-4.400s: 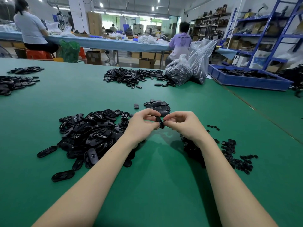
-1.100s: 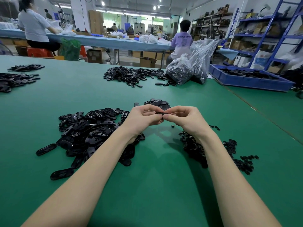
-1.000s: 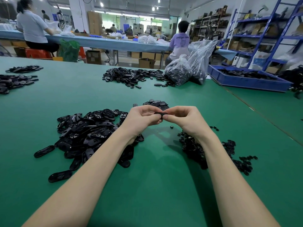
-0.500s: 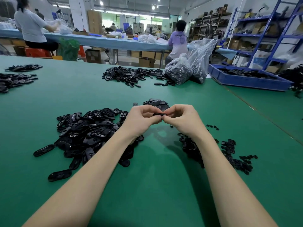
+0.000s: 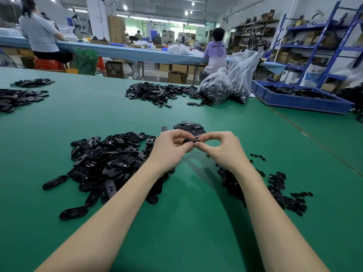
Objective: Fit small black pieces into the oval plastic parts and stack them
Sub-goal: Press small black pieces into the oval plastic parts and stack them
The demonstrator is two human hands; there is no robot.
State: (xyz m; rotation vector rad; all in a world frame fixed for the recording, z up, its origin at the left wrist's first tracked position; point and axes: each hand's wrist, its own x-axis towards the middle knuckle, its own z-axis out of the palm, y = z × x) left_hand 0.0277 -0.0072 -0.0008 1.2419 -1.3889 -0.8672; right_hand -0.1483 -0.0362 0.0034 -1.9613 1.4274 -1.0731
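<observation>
Step in hand: the person is fitting a small black piece into one oval plastic part (image 5: 190, 141), I think. The small piece itself is hiding behind the fingers.
Left hand (image 5: 169, 149): it is pinching the left end of the oval part, with fingers curled round it.
Right hand (image 5: 220, 147): it is pinching the right end, with thumb and finger bent in a ring.
Where the part is: it is hanging in the air between both hands, above the worktop (image 5: 186, 222).
Next move: it is probably calling for a firm push until the piece sits in, then laying the part on the small stack (image 5: 189, 127) just behind the hands.
Supplies: the heap of oval parts (image 5: 110, 163) is lying left of the left hand. The small black pieces (image 5: 280, 191) are lying right of the right arm.
Open room: bare green worktop is lying between the arms and near the body.
Edges: a seam (image 5: 314, 140) is running far off to the right of the hands. No worktop edge is close.
</observation>
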